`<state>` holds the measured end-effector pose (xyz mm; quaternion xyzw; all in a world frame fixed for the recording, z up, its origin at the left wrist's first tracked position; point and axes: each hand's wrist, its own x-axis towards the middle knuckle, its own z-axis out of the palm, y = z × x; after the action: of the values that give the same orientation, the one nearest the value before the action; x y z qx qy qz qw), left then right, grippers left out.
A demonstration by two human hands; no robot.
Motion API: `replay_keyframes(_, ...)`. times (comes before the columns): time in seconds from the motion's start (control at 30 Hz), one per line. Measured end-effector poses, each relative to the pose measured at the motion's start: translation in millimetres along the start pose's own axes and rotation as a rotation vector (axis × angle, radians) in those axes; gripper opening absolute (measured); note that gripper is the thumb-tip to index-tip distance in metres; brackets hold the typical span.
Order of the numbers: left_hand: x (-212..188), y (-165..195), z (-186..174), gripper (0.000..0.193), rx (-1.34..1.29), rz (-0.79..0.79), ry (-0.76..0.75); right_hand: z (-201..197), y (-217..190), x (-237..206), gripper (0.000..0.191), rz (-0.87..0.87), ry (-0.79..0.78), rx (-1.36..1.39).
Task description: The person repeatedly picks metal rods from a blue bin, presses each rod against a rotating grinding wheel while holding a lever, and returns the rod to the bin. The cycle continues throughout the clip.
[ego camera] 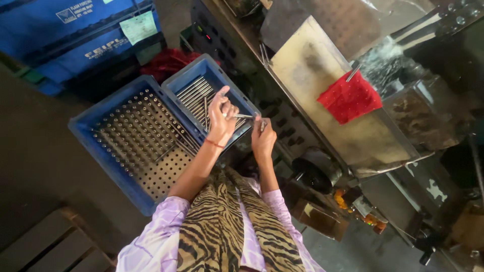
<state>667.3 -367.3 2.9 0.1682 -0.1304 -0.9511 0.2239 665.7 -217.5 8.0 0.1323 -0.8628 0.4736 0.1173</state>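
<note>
My left hand [222, 117] is raised over a small blue crate [214, 68] that holds several thin metal rods [194, 90] lying side by side. Its fingers are closed around a thin metal rod [245, 116] that reaches across towards my right hand [263, 139]. The right hand sits just right of the crate's edge, with its fingers pinched on that rod's other end. A further rod [205, 113] stands upright by my left hand. To the left, a larger blue crate [83, 133] contains a perforated plate [143, 138] with rods standing in its holes.
A metal machine table [315, 75] with a red cloth [349, 96] runs along the right. Stacked blue crates [65, 35] stand at the upper left. A wooden pallet [50, 247] lies at the lower left. Boxes and small parts sit under the machine.
</note>
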Motion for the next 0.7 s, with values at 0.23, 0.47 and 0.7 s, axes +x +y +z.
replay_keyframes(0.23,-14,-2,-13,0.016,0.035,-0.047,-0.332,1,18,-3,0.036,0.099,-0.015,0.016)
replay_keyframes(0.47,23,-10,-41,0.026,-0.272,-0.222,0.06,6,44,-24,0.023,-0.161,0.073,0.037)
replay_keyframes(0.7,19,-5,-36,0.027,-0.085,-0.137,0.013,1,36,-31,0.035,0.204,-0.05,0.481)
